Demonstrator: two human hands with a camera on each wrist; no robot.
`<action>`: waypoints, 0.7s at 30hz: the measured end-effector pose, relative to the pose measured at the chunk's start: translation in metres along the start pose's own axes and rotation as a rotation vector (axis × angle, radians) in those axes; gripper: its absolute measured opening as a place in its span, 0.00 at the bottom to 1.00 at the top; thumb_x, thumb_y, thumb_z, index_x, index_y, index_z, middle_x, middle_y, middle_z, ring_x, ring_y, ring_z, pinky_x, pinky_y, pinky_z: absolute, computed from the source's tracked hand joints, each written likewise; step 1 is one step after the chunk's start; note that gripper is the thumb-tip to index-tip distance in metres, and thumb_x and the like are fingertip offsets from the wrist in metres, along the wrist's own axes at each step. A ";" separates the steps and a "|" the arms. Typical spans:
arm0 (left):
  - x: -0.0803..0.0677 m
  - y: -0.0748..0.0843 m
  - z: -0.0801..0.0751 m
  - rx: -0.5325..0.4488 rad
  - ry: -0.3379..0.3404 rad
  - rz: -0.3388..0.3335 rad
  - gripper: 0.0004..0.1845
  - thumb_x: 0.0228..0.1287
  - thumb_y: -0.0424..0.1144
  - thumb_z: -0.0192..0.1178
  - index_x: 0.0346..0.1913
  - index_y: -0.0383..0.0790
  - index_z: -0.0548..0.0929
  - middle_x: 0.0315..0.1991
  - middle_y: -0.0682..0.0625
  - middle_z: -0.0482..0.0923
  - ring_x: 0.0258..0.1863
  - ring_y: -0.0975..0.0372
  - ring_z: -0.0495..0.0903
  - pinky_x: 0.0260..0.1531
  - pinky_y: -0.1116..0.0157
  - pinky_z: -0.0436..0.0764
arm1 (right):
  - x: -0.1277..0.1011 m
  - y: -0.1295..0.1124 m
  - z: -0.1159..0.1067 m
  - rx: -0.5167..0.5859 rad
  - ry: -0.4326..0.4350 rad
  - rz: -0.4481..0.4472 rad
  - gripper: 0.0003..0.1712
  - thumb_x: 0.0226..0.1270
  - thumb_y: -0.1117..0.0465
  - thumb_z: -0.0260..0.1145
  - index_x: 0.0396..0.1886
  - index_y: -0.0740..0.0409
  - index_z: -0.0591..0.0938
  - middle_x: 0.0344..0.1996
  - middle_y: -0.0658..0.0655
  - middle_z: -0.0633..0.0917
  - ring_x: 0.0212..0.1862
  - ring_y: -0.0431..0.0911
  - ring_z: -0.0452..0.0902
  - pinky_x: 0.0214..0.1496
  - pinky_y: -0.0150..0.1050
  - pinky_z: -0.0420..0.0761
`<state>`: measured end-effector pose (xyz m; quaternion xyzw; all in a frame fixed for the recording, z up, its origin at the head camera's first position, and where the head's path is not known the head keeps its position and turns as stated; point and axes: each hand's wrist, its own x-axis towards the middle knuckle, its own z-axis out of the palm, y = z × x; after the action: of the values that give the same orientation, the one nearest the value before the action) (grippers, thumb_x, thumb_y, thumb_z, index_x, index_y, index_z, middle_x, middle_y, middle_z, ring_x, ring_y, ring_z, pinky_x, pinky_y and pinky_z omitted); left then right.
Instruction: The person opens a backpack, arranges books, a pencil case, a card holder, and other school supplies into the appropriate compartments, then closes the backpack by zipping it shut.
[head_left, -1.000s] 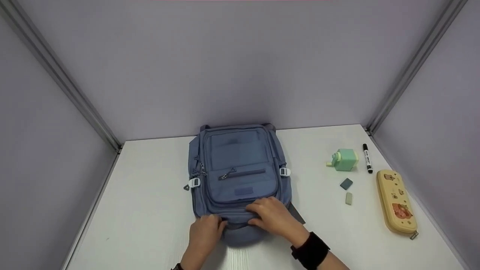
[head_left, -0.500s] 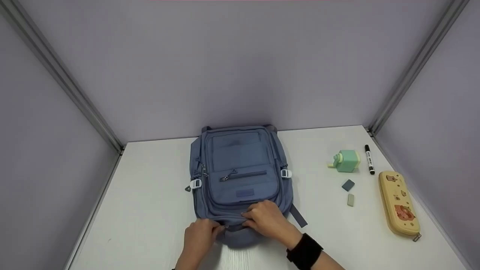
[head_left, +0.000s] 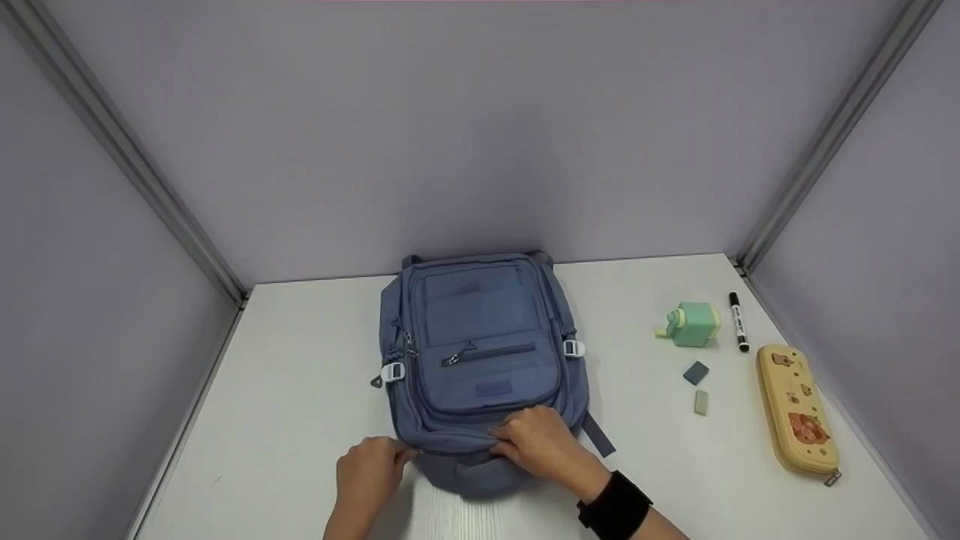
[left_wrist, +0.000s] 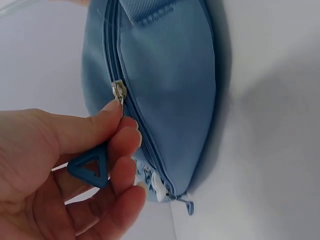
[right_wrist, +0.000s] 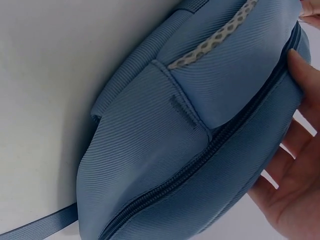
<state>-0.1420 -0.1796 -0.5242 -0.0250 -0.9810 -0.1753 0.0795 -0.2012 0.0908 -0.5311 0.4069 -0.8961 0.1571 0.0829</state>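
A blue backpack (head_left: 480,307) lies front side up on the white table, its top end towards me. At its near left corner, my left hand (head_left: 367,472) pinches a metal zipper pull (left_wrist: 119,91) between thumb and forefinger. From that pull a blue triangular tab (left_wrist: 91,169) dangles against the palm. My right hand (head_left: 544,446) grips the bag's near edge right of the middle, thumb beside the zipper (right_wrist: 240,120) and fingers over the front panel. Along the edge between both hands, the zipper runs as a dark line.
To the right lie a green pencil sharpener (head_left: 694,324) with a crank, a black-and-white marker (head_left: 739,322), a dark eraser (head_left: 696,373), a pale eraser (head_left: 700,403) and a yellow pencil case (head_left: 798,409). Grey panels (head_left: 480,135) enclose the table (head_left: 285,405).
My left hand has slid leftwards along the bag's near edge with the zipper pull. The right hand keeps its grip in nearly the same spot.
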 end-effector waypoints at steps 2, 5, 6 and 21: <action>0.000 -0.005 -0.002 0.011 0.003 -0.017 0.07 0.51 0.42 0.75 0.20 0.49 0.87 0.18 0.55 0.80 0.16 0.63 0.76 0.14 0.59 0.73 | -0.001 0.000 0.000 0.006 0.002 0.005 0.12 0.61 0.50 0.72 0.42 0.46 0.90 0.33 0.45 0.88 0.33 0.41 0.84 0.32 0.41 0.80; 0.001 -0.010 -0.003 0.018 -0.002 -0.031 0.06 0.52 0.41 0.75 0.22 0.47 0.89 0.21 0.54 0.83 0.18 0.60 0.79 0.15 0.58 0.75 | -0.001 0.001 -0.001 0.024 0.000 0.009 0.12 0.61 0.51 0.72 0.42 0.48 0.90 0.33 0.46 0.88 0.33 0.41 0.84 0.33 0.41 0.81; 0.002 -0.012 -0.003 0.022 -0.005 -0.039 0.06 0.52 0.41 0.74 0.23 0.47 0.89 0.21 0.54 0.83 0.18 0.59 0.80 0.16 0.58 0.75 | -0.001 0.001 -0.002 0.032 -0.001 0.010 0.12 0.61 0.51 0.72 0.42 0.48 0.90 0.33 0.47 0.88 0.33 0.41 0.84 0.33 0.41 0.81; 0.023 -0.037 0.010 0.117 0.123 -0.022 0.20 0.52 0.35 0.71 0.10 0.46 0.73 0.12 0.53 0.72 0.11 0.62 0.67 0.11 0.57 0.69 | -0.001 0.003 -0.005 0.137 -0.047 0.007 0.13 0.62 0.54 0.72 0.44 0.52 0.90 0.37 0.49 0.88 0.38 0.41 0.85 0.39 0.41 0.82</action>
<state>-0.1686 -0.2105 -0.5424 0.0012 -0.9831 -0.1195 0.1387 -0.2029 0.0949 -0.5271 0.4123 -0.8863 0.2086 0.0331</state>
